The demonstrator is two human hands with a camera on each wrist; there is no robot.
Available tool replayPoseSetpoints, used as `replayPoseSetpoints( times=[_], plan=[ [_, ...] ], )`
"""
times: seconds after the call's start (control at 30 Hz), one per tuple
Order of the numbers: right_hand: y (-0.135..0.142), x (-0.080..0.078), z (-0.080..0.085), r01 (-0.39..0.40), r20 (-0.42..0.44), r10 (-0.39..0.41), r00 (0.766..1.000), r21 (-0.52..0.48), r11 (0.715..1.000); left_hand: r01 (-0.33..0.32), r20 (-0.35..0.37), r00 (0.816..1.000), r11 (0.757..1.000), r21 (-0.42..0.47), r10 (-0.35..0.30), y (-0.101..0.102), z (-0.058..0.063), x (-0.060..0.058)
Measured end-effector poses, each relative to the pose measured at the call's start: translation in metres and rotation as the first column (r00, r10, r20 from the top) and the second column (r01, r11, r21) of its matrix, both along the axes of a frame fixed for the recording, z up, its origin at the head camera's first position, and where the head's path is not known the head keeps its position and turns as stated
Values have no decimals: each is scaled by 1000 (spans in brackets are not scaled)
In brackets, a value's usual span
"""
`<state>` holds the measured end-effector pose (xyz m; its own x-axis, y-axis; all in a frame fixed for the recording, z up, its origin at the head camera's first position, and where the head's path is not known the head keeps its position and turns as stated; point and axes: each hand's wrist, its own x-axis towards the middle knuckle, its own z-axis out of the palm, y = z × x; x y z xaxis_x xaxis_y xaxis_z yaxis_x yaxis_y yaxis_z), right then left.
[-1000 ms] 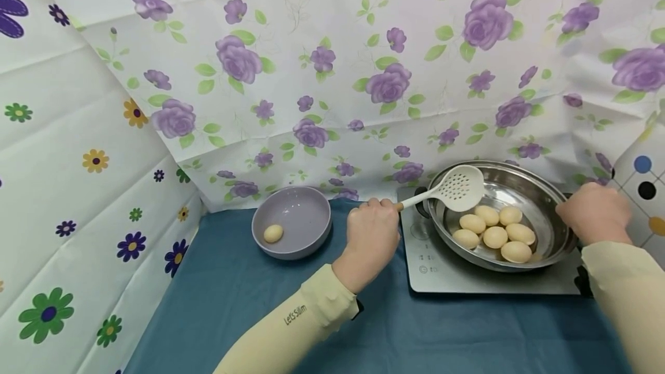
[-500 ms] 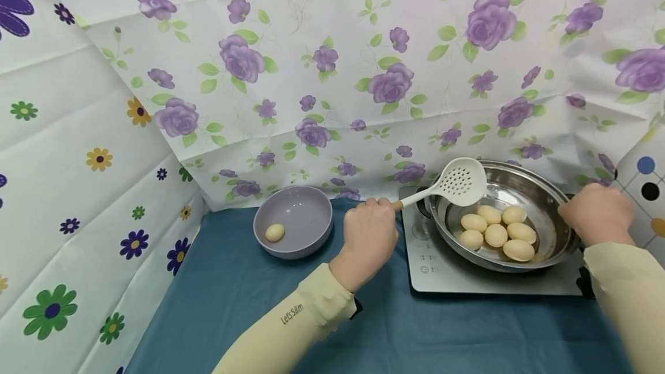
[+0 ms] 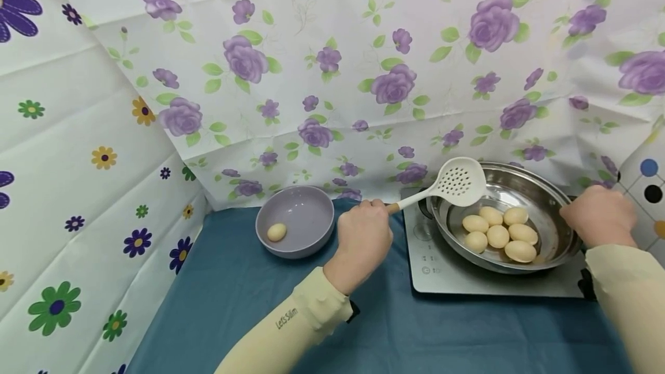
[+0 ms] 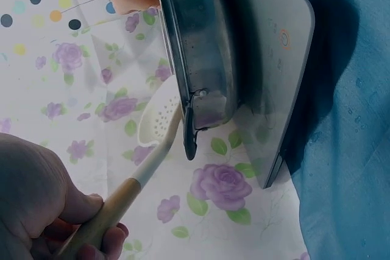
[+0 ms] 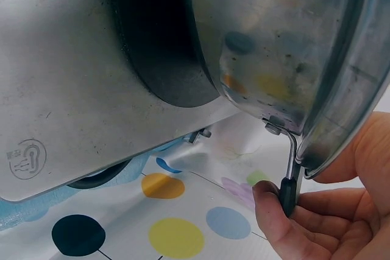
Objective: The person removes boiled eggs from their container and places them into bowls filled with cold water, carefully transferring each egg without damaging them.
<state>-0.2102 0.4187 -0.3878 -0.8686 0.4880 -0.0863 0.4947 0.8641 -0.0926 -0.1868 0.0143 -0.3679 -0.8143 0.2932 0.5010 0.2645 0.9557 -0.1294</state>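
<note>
In the head view my left hand grips the wooden handle of a white slotted spoon. Its perforated head hangs over the left rim of a stainless steel pan, holding no egg. Inside the pan, several pale eggs cluster toward the near left. My right hand holds the pan's right side; the right wrist view shows its thumb and fingers around the black-sleeved side handle. The pan's left handle is free in the left wrist view.
Beneath the pan is a flat silver induction cooker on a blue tablecloth. To the left stands a mauve bowl with one egg inside. Flower-printed sheeting rises behind and along the left side.
My left hand has drawn the slotted spoon slightly left and up from the eggs. The right hand stays on the pan; the whole head view has shifted a little.
</note>
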Motion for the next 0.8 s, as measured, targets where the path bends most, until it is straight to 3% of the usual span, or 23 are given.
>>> replayPoseSetpoints(
  times=[0.5,0.67,0.8],
  plan=[
    [2,0,-1,-14,-18,14,1000,-1,1000,-8,53,999,1000,13,7,-5,1,1],
    [4,-2,-2,-12,-15,12,1000,4,1000,-9,111,994,993,115,-4,-17,10,3],
    [6,-3,-2,-13,-12,13,1000,6,1000,-15,207,978,973,231,-35,-34,21,8]
  ],
)
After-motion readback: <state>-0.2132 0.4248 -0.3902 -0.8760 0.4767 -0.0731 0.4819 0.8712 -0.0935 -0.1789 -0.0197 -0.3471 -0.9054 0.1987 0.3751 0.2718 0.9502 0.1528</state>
